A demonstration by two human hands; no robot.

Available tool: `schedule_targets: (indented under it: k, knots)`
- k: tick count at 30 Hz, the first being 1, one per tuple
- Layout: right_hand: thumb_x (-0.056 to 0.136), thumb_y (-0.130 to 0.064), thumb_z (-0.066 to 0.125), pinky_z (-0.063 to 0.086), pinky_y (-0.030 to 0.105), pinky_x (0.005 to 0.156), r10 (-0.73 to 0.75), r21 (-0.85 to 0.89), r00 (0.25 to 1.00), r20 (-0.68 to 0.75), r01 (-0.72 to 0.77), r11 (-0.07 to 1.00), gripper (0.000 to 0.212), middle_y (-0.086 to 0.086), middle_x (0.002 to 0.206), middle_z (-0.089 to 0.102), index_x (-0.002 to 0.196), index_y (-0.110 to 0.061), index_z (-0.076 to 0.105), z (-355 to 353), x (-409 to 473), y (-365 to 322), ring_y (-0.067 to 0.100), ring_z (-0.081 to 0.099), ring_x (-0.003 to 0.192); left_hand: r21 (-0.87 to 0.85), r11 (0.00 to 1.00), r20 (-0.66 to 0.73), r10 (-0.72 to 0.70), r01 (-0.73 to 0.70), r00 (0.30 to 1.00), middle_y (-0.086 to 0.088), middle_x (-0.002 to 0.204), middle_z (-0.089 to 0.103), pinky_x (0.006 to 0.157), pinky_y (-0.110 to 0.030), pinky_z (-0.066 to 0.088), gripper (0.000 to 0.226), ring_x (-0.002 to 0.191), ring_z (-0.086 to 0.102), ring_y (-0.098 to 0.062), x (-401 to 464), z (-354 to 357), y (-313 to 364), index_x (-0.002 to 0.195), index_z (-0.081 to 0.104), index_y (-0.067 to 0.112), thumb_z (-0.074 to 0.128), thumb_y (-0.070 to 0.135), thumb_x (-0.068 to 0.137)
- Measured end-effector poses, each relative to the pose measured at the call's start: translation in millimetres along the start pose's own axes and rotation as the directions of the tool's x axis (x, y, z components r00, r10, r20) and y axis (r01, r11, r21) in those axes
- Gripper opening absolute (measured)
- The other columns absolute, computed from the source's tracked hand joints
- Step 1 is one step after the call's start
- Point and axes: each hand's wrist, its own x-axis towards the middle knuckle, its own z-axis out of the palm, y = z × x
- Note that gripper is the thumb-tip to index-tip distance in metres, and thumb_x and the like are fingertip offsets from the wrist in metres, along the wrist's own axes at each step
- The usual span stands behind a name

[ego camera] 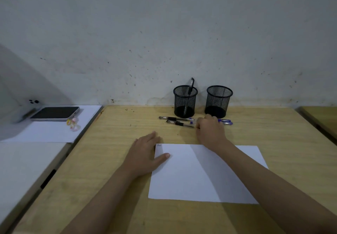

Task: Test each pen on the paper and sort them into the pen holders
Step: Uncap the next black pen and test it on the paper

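Note:
A white sheet of paper lies on the wooden desk, with a small ink mark in its top left corner. My left hand rests flat on the paper's left edge, thumb on the sheet. Two black mesh pen holders stand against the wall: the left holder has one black pen in it, the right holder looks empty. Several pens lie in front of the holders. My right hand is over the pens with fingers curled down onto them; whether it grips one is hidden.
A phone lies face up on white paper sheets on a lower surface to the left, with small colourful trinkets beside it. Blue pen caps lie right of my right hand. Another table's edge shows at far right.

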Motion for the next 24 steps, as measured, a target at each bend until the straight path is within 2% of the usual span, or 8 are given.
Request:
schedule_targets:
  k: [2, 7, 9, 12, 15, 18, 22, 24]
  knots:
    - [0.086, -0.011, 0.056, 0.039, 0.043, 0.092, 0.003, 0.033, 1.0, -0.007, -0.003, 0.999, 0.022, 0.008, 0.114, 0.057, 0.107, -0.014, 0.062, 0.8, 0.1, 0.7, 0.03, 0.049, 0.108, 0.01, 1.0, -0.019, 0.012, -0.012, 1.0, 0.002, 0.152, 0.029, 0.113, -0.047, 0.024, 0.09, 0.139, 0.027, -0.015, -0.1, 0.9, 0.8, 0.136, 0.044, 0.023, 0.031, 0.08, 0.067]
    - [0.086, -0.007, 0.056, 0.038, 0.039, 0.09, -0.024, 0.104, 1.0, -0.001, 0.024, 0.994, 0.022, 0.006, 0.112, 0.061, 0.106, -0.015, 0.062, 2.5, -2.1, 7.7, 0.028, 0.049, 0.108, 0.002, 1.0, -0.032, 0.022, -0.022, 0.999, -0.001, 0.151, 0.031, 0.112, -0.045, 0.025, 0.09, 0.137, 0.03, -0.018, -0.7, 1.1, 0.2, 0.135, 0.047, 0.019, 0.032, 0.078, 0.068]
    - [0.087, -0.004, 0.055, 0.042, 0.037, 0.085, -0.046, 0.248, 0.997, -0.064, 0.061, 0.967, 0.019, 0.006, 0.105, 0.06, 0.101, -0.012, 0.066, -0.6, -6.0, 10.9, 0.027, 0.054, 0.101, 0.022, 1.0, -0.023, 0.021, -0.02, 1.0, 0.0, 0.152, 0.031, 0.112, -0.046, 0.025, 0.089, 0.137, 0.03, -0.018, 0.2, 2.2, -0.4, 0.136, 0.046, 0.021, 0.031, 0.078, 0.069]
    - [0.087, -0.001, 0.058, 0.042, 0.025, 0.072, -0.068, 0.518, 0.985, -0.158, 0.141, 0.844, 0.012, 0.001, 0.09, 0.053, 0.091, -0.008, 0.067, -12.6, -14.7, 10.8, 0.016, 0.055, 0.078, -0.018, 1.0, -0.04, 0.016, -0.017, 0.999, -0.002, 0.151, 0.032, 0.112, -0.045, 0.027, 0.088, 0.137, 0.031, -0.018, -1.2, 1.8, 2.5, 0.139, 0.04, 0.019, 0.03, 0.075, 0.072]
    - [0.084, 0.0, 0.062, 0.045, 0.019, 0.068, -0.08, 0.663, 0.97, -0.228, 0.215, 0.717, 0.01, -0.001, 0.083, 0.057, 0.086, -0.009, 0.068, -26.2, -26.8, 8.9, 0.018, 0.059, 0.072, -0.032, 0.998, -0.265, 0.035, -0.045, 0.964, -0.006, 0.144, 0.044, 0.106, -0.041, 0.034, 0.079, 0.129, 0.042, -0.023, -4.1, -0.8, 7.2, 0.141, 0.036, 0.012, 0.04, 0.062, 0.08]
    - [0.083, 0.001, 0.063, 0.052, 0.024, 0.069, -0.093, 0.728, 0.97, -0.226, 0.231, 0.645, 0.012, -0.002, 0.083, 0.061, 0.085, -0.01, 0.069, -35.6, -38.6, 7.8, 0.02, 0.063, 0.075, 0.042, 0.993, -0.525, 0.117, -0.112, 0.843, -0.005, 0.128, 0.058, 0.094, -0.04, 0.044, 0.054, 0.113, 0.055, -0.022, -1.3, -1.4, 11.9, 0.133, 0.047, 0.013, 0.056, 0.039, 0.087]
    - [0.082, 0.002, 0.065, 0.055, 0.031, 0.071, -0.146, 0.742, 0.959, -0.241, 0.279, 0.609, 0.016, 0.001, 0.086, 0.064, 0.085, -0.013, 0.07, -39.9, -48.2, 4.7, 0.017, 0.062, 0.076, 0.066, 0.985, -0.644, 0.164, -0.158, 0.748, 0.0, 0.1, 0.068, 0.077, -0.035, 0.045, 0.026, 0.088, 0.063, -0.019, 1.5, -1.5, 19.7, 0.109, 0.065, 0.015, 0.063, 0.02, 0.083]
    - [0.083, 0.003, 0.064, 0.055, 0.031, 0.07, -0.095, 0.828, 0.971, -0.218, 0.236, 0.508, 0.019, 0.002, 0.084, 0.063, 0.089, -0.016, 0.068, -42.4, -51.8, 0.1, 0.012, 0.062, 0.073, 0.053, 0.98, -0.663, 0.178, -0.191, 0.727, 0.002, 0.09, 0.07, 0.07, -0.035, 0.045, 0.017, 0.079, 0.065, -0.017, 1.8, -2.0, 19.8, 0.098, 0.07, 0.014, 0.063, 0.019, 0.083]
